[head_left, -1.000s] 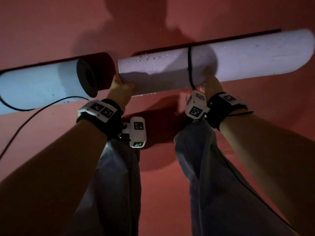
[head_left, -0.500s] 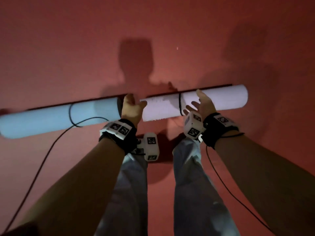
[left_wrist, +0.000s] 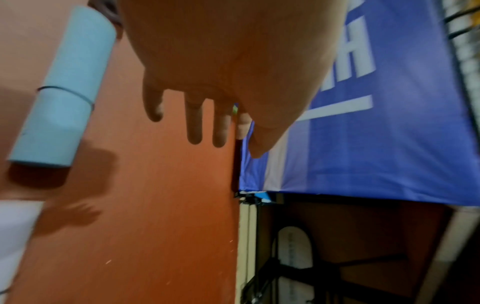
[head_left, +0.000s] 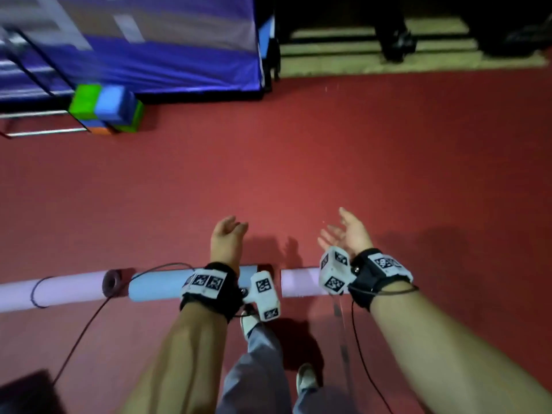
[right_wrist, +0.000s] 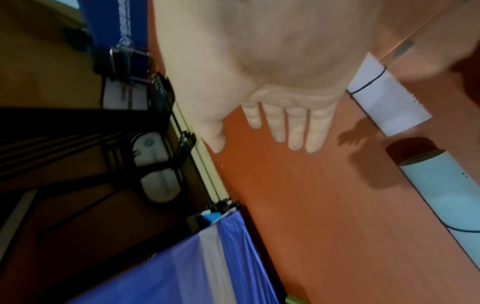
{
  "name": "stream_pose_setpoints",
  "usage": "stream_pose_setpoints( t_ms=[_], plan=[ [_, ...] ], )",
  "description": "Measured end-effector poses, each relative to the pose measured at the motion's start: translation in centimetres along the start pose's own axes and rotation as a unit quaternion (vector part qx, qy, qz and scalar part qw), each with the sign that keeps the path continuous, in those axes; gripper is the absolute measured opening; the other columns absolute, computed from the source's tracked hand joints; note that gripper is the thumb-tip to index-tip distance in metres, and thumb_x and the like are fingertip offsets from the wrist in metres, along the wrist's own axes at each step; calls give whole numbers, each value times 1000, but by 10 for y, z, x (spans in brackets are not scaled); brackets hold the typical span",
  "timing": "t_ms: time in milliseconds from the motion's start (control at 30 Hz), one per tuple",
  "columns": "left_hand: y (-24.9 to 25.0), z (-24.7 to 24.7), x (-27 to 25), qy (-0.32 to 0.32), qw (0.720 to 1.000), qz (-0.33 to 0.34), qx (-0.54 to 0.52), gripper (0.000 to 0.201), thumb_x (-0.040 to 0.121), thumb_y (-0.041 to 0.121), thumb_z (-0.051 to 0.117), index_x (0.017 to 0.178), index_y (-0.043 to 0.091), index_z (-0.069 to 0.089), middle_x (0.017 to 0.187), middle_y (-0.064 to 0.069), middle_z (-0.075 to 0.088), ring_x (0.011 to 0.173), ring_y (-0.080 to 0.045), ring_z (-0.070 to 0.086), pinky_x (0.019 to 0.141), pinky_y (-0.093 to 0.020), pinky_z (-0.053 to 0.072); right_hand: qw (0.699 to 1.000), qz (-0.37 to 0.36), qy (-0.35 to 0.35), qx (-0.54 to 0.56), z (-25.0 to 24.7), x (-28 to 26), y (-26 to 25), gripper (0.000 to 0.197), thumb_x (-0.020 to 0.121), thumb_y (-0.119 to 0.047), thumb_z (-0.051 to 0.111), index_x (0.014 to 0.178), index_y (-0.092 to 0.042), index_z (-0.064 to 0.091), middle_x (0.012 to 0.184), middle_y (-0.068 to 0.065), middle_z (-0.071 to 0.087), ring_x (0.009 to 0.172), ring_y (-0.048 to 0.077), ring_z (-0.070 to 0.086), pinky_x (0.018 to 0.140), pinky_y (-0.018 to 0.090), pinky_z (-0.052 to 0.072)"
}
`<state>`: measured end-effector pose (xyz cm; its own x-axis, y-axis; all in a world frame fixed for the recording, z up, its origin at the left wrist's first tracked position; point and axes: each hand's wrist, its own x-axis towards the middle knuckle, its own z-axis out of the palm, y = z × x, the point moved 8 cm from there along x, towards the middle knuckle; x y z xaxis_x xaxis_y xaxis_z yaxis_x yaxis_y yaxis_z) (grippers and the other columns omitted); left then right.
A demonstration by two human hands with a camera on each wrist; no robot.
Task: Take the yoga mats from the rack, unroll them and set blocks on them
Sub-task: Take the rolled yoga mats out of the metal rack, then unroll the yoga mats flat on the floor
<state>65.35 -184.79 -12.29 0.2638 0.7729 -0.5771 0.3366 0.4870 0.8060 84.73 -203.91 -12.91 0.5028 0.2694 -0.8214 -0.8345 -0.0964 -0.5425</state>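
Lying end to end on the red floor [head_left: 298, 162] are a rolled lilac foam mat [head_left: 59, 289], a rolled pale-blue mat [head_left: 158, 286] and another rolled lilac mat [head_left: 300, 282]. Above them, the left hand [head_left: 225, 240] and right hand [head_left: 348, 234] hover empty, fingers relaxed; stacked green and blue foam blocks [head_left: 104, 107] sit far left by the rack.

A red floor [head_left: 358, 162] fills most of the scene. At the far left hangs a blue banner [head_left: 167, 55] with pale lettering, blurred; its lower edge ends just above the floor. Right of the banner, along the far edge, runs a pale strip [head_left: 403, 65] of flooring with dark stands [head_left: 394, 40] on it. A thin black cable [head_left: 80, 336] trails across the near left floor. Grey trouser legs [head_left: 257, 369] and pale shoes [head_left: 304, 380] show at the near edge.
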Motion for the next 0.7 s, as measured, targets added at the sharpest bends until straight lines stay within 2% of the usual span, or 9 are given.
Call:
stream_pose_setpoints(
  t_ms=[133,233,367,467,567,633,700],
  plan=[
    [34,-68,-70,47,996,42,-60,40,97,24,60,136,17,53,133,-2,59,116,-21,59,91,-40,42,997,-17,-66,-23,34,-69,1,52,96,-37,58,142,-19,41,132,14,52,120,33,55,94,46,50],
    [40,-123,-122,87,988,48,-118,34,97,28,60,130,22,56,127,1,63,112,-18,61,93,-43,42,990,-34,-131,-27,66,-122,13,55,97,-35,55,146,-20,38,131,13,52,123,33,54,98,46,48],
    [36,-192,-174,118,976,52,-178,27,97,30,60,123,24,57,124,0,64,112,-20,61,90,-43,42,978,-38,-197,-57,109,-183,41,54,97,-36,56,145,-18,39,127,13,55,117,32,56,90,43,50],
    [30,-254,-204,148,966,53,-206,18,98,30,58,115,26,56,125,-2,64,113,-23,62,87,-42,42,964,-38,-247,-88,151,-226,70,52,97,-35,55,143,-16,40,123,13,56,117,33,57,90,43,50],
    [22,-331,-228,180,952,64,-239,14,98,27,57,112,24,57,125,-7,64,109,-24,62,92,-45,45,951,-33,-285,-119,201,-267,115,51,97,-34,56,142,-15,42,128,13,56,118,33,57,90,42,50],
    [17,-376,-238,190,947,68,-248,18,99,26,55,117,23,56,123,-5,64,109,-22,62,89,-44,46,943,-30,-304,-131,230,-288,146,49,97,-35,55,140,-15,43,130,13,56,119,33,57,91,42,50],
    [8,-435,-246,199,942,76,-261,15,99,28,55,114,25,58,123,-3,65,111,-21,62,90,-45,46,935,-27,-321,-151,268,-315,191,43,97,-35,55,134,-15,47,129,14,58,116,33,59,88,41,51]
  ],
)
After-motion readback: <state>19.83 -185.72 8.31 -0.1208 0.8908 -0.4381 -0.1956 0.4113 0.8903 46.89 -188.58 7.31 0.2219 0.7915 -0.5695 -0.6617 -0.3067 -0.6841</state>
